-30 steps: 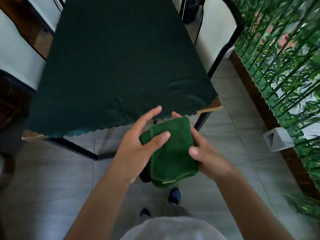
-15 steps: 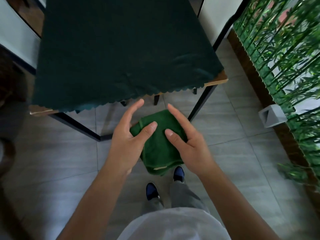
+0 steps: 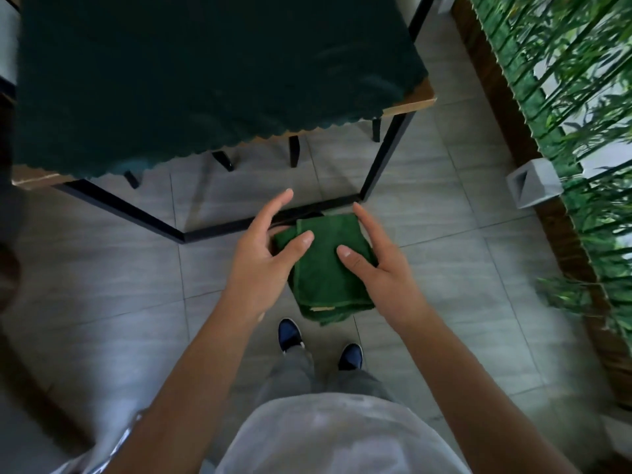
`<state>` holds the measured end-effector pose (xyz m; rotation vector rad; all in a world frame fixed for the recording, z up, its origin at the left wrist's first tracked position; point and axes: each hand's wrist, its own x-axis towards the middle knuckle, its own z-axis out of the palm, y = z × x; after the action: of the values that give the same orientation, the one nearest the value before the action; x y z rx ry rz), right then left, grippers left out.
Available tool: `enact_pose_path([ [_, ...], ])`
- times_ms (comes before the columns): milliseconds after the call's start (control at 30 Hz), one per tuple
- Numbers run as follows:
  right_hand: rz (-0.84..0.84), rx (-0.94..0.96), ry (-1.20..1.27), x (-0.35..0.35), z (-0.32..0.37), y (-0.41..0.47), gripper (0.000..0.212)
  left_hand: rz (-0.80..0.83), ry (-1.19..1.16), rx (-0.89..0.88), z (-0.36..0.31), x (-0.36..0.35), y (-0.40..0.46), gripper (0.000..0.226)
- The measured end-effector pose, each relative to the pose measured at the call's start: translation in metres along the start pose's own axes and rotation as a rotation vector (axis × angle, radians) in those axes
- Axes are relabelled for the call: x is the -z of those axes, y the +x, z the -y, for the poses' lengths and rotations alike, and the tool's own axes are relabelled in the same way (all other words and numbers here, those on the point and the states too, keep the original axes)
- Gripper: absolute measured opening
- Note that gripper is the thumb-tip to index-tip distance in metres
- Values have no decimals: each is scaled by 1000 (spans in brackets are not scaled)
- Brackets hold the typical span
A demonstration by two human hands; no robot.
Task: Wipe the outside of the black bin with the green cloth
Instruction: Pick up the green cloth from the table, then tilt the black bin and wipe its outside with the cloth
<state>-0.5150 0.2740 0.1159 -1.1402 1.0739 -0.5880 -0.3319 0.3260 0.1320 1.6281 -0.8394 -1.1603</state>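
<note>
Left hand (image 3: 261, 254) and right hand (image 3: 376, 265) both gripping folded dark-green terry cloth (image 3: 326, 268), thumbs pressing on top, above grey tiled floor (image 3: 102, 268).

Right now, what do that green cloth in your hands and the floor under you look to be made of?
The green cloth looks like soft microfibre or terry: a fuzzy matte nap, stitched hems, folded thick between the left hand and right hand. The floor looks like grey ceramic or stone-look tile: straight grout lines, faint streaked veining, a dull sheen. Neither can be told for sure by sight.
</note>
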Motion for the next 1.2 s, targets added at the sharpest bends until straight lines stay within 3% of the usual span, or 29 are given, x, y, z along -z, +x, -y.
enact_pose_path([
  [133,136,-65,144,45,-11,-14,56,65,-60,48,12,-38,-8,60],
  [333,63,-57,7,89,-32,-17,50,57,-28,152,44,-83,-13,22],
  [567,36,-90,-17,114,-58,3,46,79,-51,193,71,-108,12,22],
  [767,31,-147,-28,107,-120,60,49,74,-36,314,126,-107,65,20],
  [1000,-123,-206,36,101,-208,145,48,119,44,397,208,-97,159,14],
  [1200,-291,-249,92,98,-291,198,49,172,178,433,313,-82,227,24],
])
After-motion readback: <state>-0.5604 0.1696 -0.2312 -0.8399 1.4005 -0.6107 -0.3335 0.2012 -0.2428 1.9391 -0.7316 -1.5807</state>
